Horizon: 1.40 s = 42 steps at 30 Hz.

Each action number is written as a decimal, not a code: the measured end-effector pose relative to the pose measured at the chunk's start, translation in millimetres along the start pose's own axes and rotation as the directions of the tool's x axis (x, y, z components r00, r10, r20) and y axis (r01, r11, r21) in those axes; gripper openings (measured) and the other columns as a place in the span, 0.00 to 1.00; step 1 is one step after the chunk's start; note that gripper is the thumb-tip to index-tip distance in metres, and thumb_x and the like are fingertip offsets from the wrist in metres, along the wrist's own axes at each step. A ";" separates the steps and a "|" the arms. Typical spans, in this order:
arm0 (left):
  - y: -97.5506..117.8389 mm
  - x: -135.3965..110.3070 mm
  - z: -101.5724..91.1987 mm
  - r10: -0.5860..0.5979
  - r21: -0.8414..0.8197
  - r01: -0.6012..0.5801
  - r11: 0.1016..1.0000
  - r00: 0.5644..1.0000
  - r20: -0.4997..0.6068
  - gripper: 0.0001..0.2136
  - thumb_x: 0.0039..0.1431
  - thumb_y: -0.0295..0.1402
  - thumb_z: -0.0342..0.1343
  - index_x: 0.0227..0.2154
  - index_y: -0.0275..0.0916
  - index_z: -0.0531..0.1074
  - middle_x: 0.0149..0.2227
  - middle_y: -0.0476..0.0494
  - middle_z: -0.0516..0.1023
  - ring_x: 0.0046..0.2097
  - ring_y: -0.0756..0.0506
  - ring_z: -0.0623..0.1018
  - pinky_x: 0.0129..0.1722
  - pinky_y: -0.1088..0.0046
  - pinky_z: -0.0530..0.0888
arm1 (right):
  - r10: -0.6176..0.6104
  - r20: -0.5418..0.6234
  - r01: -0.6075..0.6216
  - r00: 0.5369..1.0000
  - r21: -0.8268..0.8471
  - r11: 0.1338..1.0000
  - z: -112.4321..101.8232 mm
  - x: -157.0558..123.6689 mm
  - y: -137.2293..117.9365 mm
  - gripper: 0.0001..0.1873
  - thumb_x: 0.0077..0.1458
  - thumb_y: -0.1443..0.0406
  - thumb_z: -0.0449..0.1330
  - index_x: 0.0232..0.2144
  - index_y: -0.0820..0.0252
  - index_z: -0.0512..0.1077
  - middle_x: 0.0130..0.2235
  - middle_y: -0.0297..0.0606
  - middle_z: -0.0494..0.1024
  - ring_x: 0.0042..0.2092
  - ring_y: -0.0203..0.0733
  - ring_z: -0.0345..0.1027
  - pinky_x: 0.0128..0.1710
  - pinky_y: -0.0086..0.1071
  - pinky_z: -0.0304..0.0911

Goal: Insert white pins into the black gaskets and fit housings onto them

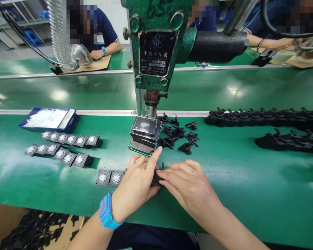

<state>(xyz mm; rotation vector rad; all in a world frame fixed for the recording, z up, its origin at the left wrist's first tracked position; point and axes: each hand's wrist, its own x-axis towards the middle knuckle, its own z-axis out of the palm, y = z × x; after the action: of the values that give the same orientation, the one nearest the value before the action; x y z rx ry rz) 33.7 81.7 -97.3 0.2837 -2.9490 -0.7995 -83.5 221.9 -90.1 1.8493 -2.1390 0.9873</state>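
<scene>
Both of my hands meet over a small black plastic part (pixel 158 174) on the green table, just in front of the press. My left hand (pixel 138 182), with a blue wristband, grips the part from the left, forefinger raised. My right hand (pixel 187 185) pinches it from the right. Most of the part is hidden between the fingers. Directly behind stands the green hand press (pixel 156 41) with its ram (pixel 151 104) above a grey metal fixture block (pixel 145 135). Loose black parts (pixel 178 133) lie right of the fixture.
Rows of small fan-like assemblies (pixel 67 147) lie at the left, two more (pixel 110 177) beside my left hand. A blue box (pixel 49 119) sits behind them. Long stacks of black parts (pixel 266 118) fill the right. Other people work across the green conveyor (pixel 67 92).
</scene>
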 end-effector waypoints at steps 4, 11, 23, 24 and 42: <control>0.8 0.4 -0.1 0.000 0.013 0.000 1.000 1.000 -0.002 0.53 0.48 0.22 0.62 0.69 0.42 0.30 0.44 0.45 0.78 0.46 0.40 0.72 0.53 0.56 0.64 | -0.041 0.021 0.042 0.999 -0.029 0.999 0.6 -2.7 -1.5 0.10 0.65 0.70 0.54 0.39 0.58 0.76 0.36 0.31 0.80 0.39 0.31 0.70 0.45 0.34 0.50; 2.8 -2.9 -4.4 0.032 0.044 -0.031 0.999 0.999 -0.008 0.42 0.50 0.25 0.65 0.65 0.38 0.49 0.46 0.42 0.79 0.50 0.38 0.73 0.53 0.54 0.63 | -0.006 0.068 0.008 0.998 -0.023 1.000 -0.7 0.2 -2.8 0.09 0.65 0.69 0.54 0.38 0.59 0.74 0.32 0.31 0.78 0.37 0.33 0.69 0.46 0.35 0.50; -4.7 0.8 -7.0 0.028 0.011 -0.028 1.000 0.999 0.024 0.13 0.52 0.32 0.68 0.41 0.41 0.75 0.42 0.45 0.82 0.53 0.37 0.75 0.54 0.54 0.64 | 0.026 0.061 -0.031 0.998 0.084 0.996 -3.5 -4.0 3.3 0.07 0.63 0.65 0.58 0.42 0.55 0.74 0.36 0.29 0.79 0.38 0.32 0.71 0.48 0.33 0.55; -4.9 1.5 -7.3 0.026 0.012 -0.027 1.000 0.999 0.024 0.14 0.51 0.32 0.69 0.41 0.41 0.75 0.42 0.44 0.82 0.53 0.37 0.75 0.54 0.54 0.64 | 0.063 0.028 -0.066 0.998 0.101 0.993 -7.7 -6.1 9.2 0.07 0.62 0.63 0.59 0.42 0.54 0.74 0.37 0.29 0.79 0.39 0.32 0.71 0.47 0.32 0.56; -21.9 -34.7 -17.4 0.008 0.139 0.003 0.990 0.997 -0.078 0.31 0.53 0.29 0.68 0.58 0.43 0.62 0.52 0.41 0.77 0.57 0.37 0.72 0.56 0.52 0.64 | 0.541 -0.140 -0.546 0.829 0.002 0.838 -10.3 -34.3 95.9 0.24 0.59 0.46 0.56 0.39 0.60 0.76 0.31 0.38 0.79 0.29 0.37 0.72 0.31 0.32 0.68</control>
<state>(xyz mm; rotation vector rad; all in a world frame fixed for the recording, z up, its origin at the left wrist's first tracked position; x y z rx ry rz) 73.3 61.4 -94.1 0.3127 -2.9349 -0.5694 -167.4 258.6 -135.9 1.1136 -2.6330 1.1157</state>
